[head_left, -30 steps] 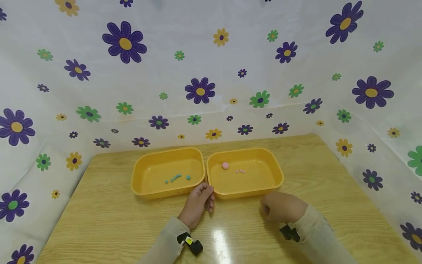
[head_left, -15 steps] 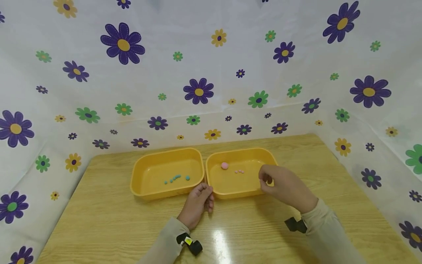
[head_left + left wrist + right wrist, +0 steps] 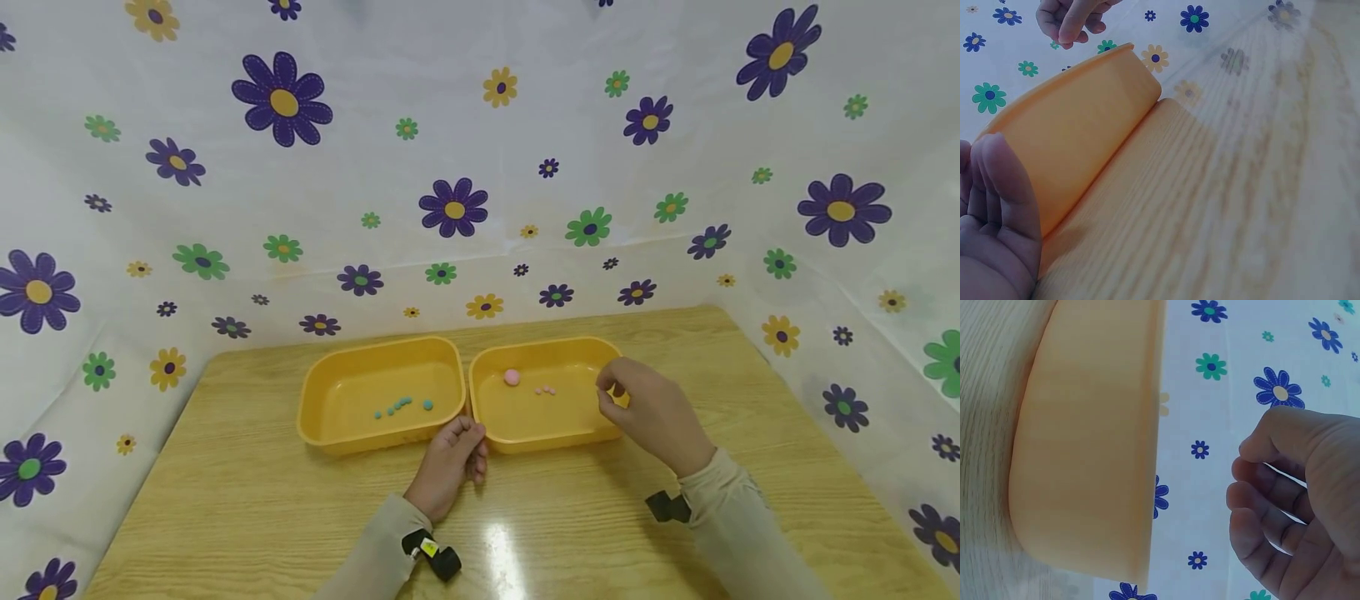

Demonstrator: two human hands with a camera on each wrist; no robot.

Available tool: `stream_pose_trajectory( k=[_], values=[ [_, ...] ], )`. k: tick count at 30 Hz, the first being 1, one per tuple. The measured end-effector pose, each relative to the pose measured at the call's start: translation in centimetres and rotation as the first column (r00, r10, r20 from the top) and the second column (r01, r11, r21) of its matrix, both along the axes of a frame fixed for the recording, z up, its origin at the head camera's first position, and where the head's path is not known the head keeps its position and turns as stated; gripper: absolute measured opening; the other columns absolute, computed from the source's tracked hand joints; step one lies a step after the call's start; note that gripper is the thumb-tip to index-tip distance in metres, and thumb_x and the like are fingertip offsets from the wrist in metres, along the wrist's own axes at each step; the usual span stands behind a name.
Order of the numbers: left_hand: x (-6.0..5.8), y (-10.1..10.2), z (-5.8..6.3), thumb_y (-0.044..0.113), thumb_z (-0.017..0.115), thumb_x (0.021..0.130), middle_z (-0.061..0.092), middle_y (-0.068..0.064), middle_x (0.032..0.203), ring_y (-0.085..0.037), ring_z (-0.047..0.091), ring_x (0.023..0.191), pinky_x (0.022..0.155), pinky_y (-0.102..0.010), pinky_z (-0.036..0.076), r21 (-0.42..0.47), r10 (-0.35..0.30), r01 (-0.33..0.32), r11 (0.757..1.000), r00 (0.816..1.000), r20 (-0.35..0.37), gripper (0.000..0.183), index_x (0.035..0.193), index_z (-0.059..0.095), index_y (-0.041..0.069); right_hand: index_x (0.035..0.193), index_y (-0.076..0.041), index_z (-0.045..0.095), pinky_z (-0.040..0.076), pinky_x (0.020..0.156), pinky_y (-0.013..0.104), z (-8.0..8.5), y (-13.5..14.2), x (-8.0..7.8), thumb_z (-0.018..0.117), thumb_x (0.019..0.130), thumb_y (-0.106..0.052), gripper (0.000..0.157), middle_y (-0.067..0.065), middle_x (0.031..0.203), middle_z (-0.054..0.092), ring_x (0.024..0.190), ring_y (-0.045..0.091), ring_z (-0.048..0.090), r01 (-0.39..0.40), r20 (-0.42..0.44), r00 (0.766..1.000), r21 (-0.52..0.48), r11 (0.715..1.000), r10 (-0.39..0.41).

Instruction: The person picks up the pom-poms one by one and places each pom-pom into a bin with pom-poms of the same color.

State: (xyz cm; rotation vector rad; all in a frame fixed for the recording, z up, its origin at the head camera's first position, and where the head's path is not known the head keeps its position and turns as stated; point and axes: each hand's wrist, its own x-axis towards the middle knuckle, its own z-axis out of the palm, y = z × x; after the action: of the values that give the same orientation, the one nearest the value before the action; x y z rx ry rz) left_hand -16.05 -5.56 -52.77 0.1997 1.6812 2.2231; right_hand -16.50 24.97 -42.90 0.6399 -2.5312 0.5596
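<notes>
Two yellow trays stand side by side on the table. In the left tray [image 3: 341,435], several small teal balls [image 3: 401,402] lie beside a larger teal ball [image 3: 427,405]. Inside the right tray [image 3: 555,439] are a larger pink ball [image 3: 512,377] and three tiny pink balls [image 3: 546,390]. My left hand [image 3: 447,467] rests at the front where the trays meet, its fingers against the right tray's wall [image 3: 1079,119]. Above the right tray's right end hovers my right hand [image 3: 660,412], fingers loosely bent, with nothing visible between them in the right wrist view.
The wooden table [image 3: 555,525] extends around both trays. A white cloth with printed flowers [image 3: 345,200] hangs behind the table and along its sides. Each wrist carries a black camera strap, one of them the left wrist strap [image 3: 431,554].
My right hand has risen from the table in front of the right tray to above its right end, then shifted slightly right. The left hand and the balls have stayed in place.
</notes>
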Motion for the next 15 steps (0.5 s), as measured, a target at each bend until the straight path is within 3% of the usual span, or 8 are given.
stream_pose_trajectory(
  k=[15],
  values=[
    [-0.01,0.05,-0.09,0.029,0.056,0.108,0.059,-0.002,0.086,-0.011,0.056,0.065,0.057,-0.024,0.05,0.009,0.011,-0.011,1.0,1.0,-0.002,0.024,0.1,0.052,0.006,0.09,-0.012,0.068,0.055,0.064,0.033,-0.38,-0.14,-0.12,0.076,0.087,-0.005,0.011,0.001,0.087,0.068,0.074,0.018,0.063,0.019,0.057,0.998,0.033,0.999,-0.021]
  ],
)
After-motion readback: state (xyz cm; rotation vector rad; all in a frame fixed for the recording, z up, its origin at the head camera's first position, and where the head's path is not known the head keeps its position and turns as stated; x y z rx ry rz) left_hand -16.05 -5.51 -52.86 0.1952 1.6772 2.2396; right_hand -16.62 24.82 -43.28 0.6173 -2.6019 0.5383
